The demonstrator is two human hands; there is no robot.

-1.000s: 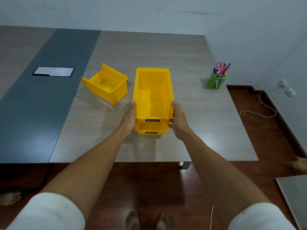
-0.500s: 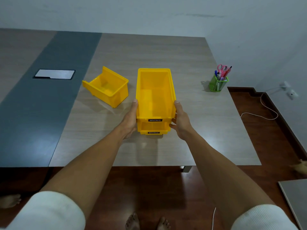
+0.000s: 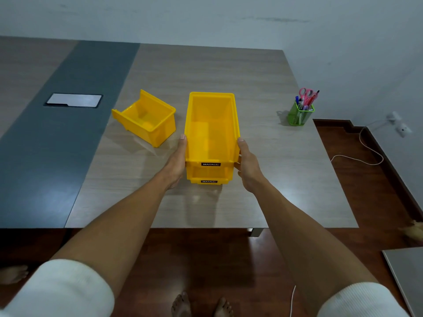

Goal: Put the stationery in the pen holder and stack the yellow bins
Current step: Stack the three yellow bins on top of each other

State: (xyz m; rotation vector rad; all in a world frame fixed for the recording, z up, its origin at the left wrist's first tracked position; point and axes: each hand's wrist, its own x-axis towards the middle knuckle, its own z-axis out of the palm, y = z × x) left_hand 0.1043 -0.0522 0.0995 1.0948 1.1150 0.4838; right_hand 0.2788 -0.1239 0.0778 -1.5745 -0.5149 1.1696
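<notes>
Two yellow bins sit stacked at the table's middle: the top bin (image 3: pixel 211 124) rests on the lower bin (image 3: pixel 208 176), whose front lip shows beneath it. My left hand (image 3: pixel 177 162) presses the stack's left side and my right hand (image 3: pixel 248 165) its right side, both gripping the top bin near its front. A third yellow bin (image 3: pixel 146 121) stands apart to the left, turned at an angle. The green pen holder (image 3: pixel 299 115) at the right holds pink scissors, pens and other stationery.
The wooden table (image 3: pixel 206 69) has a dark grey strip on the left with a silver cable flap (image 3: pixel 73 100). The table's right edge runs just past the pen holder. A white cable (image 3: pixel 361 154) lies on the floor at right. My bare feet show below.
The stacked bins and both hands have stayed almost still; only the camera view has shifted slightly. The third bin has not moved.
</notes>
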